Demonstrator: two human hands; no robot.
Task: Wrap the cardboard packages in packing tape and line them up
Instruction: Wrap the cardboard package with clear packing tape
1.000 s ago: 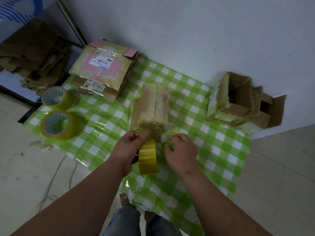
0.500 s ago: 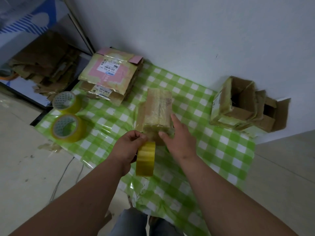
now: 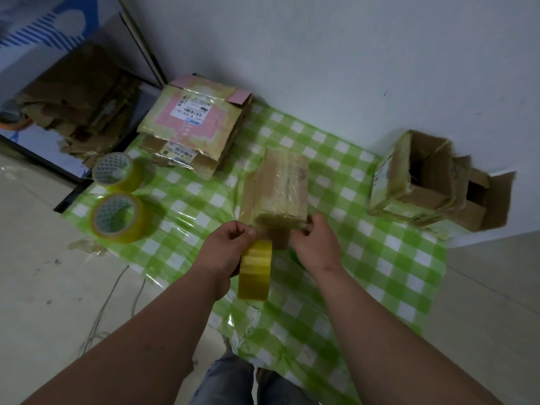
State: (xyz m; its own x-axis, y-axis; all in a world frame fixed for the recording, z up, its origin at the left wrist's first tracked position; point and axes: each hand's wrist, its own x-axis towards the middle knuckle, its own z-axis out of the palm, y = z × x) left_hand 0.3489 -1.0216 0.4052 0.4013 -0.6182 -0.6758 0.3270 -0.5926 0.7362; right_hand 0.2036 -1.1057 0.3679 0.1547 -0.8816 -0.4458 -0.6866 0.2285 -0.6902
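While the left hand (image 3: 226, 249) grips the tape roll (image 3: 254, 271) and the right hand (image 3: 317, 244) pinches the near end of the cardboard package (image 3: 277, 188), that package lies mid-cloth on the checked cloth (image 3: 380, 258). Judged light, stiff, tape-slick; best held at its end edges.

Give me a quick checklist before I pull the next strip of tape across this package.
1. Left hand grips the tape roll: ok.
2. Right hand steadies the package at its near end: ok.
3. Package rests on the checked cloth: ok.
4. Tape end stuck to package: cannot tell.
5. Spare rolls lie apart from the package, to the left: ok.
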